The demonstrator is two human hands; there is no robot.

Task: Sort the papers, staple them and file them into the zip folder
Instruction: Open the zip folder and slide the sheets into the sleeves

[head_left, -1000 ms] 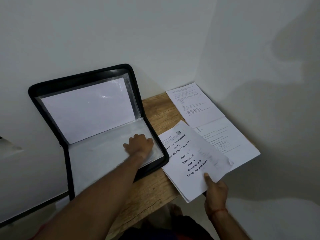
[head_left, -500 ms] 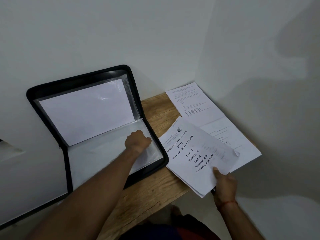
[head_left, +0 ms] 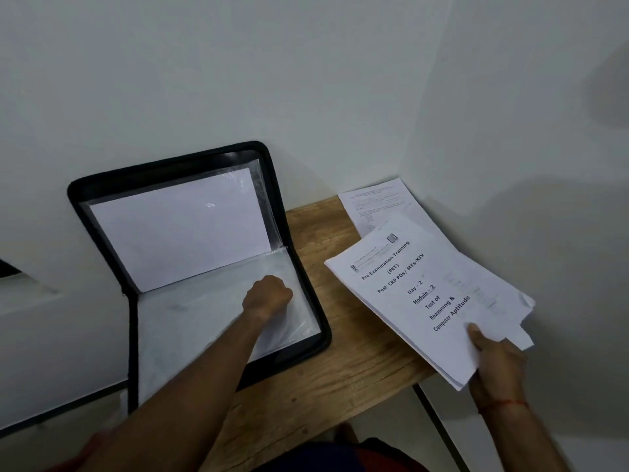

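Black zip folder [head_left: 313, 294] lies open on the bench [head_left: 340, 369]. Your left grip [head_left: 269, 296] is curled on its clear sleeve [head_left: 190, 318]; I cannot tell whether it pinches. Your right grip [head_left: 490, 356] clasps the papers [head_left: 425, 294] beside the folder. Lift the sleeve wide, then feed them in squarely.

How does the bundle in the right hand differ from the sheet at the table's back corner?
The bundle is thick and pinched by the right hand; the sheet looks thin and lies on the table. The bundle's cover has large print; the sheet's print is tiny. Both are white printed paper.
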